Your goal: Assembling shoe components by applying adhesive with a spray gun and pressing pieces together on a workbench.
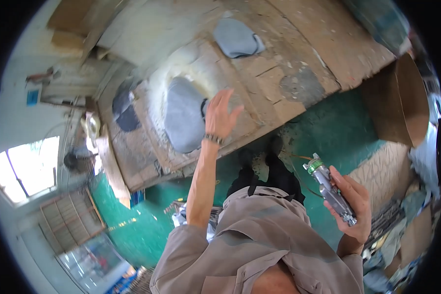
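My left hand is over the workbench with its fingers stretched out and thumb apart, holding nothing. It is at the right edge of a large grey fabric-like piece, beside a short black strip on that edge. I cannot tell if the fingers touch it. My right hand is closed around a metal spray gun with a green ring at its upper end, held out to the right of my body, away from the bench. A smaller grey piece lies farther back on the bench.
Whitish residue rings the large piece on the worn wooden workbench. A dark grey piece lies on the left. At the right stands a cardboard box. A fan is at the left, above green floor.
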Motion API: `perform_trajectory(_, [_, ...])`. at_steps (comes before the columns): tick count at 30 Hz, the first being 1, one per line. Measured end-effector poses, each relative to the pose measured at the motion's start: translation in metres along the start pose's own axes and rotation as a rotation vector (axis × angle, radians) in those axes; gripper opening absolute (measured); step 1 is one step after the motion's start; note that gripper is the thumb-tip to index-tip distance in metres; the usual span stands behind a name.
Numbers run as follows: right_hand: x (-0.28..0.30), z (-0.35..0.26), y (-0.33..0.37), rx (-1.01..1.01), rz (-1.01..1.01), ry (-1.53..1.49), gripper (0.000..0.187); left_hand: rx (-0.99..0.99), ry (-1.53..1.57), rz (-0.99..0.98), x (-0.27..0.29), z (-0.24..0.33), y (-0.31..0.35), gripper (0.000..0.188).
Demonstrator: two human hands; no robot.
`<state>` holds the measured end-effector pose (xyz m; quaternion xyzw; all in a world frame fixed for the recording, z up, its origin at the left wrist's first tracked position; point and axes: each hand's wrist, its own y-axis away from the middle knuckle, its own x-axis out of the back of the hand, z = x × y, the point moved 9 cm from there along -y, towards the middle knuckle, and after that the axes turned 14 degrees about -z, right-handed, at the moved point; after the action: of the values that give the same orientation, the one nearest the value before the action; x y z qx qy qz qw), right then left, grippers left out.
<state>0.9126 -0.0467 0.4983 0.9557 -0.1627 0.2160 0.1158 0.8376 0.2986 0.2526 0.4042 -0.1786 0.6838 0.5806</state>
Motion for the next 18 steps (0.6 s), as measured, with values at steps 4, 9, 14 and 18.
perform_trajectory(4, [0.0, -0.011, -0.027, 0.031, -0.034, 0.029, 0.061, 0.181, -0.265, 0.249, 0.043, -0.009, 0.121, 0.112])
perform_trajectory(9, [-0.015, -0.034, -0.054, 0.16, -0.124, 0.089, 0.062, 0.332, -0.468, 0.11, 0.023, -0.069, 0.138, 0.131])
perform_trajectory(14, [-0.03, -0.035, -0.055, 0.123, -0.16, 0.052, 0.073, 0.294, -0.414, -0.09, 0.05, -0.115, 0.106, 0.111])
perform_trajectory(18, [-0.038, -0.036, -0.051, 0.091, -0.104, 0.096, 0.074, 0.282, -0.331, -0.239, 0.07, -0.144, 0.088, 0.11])
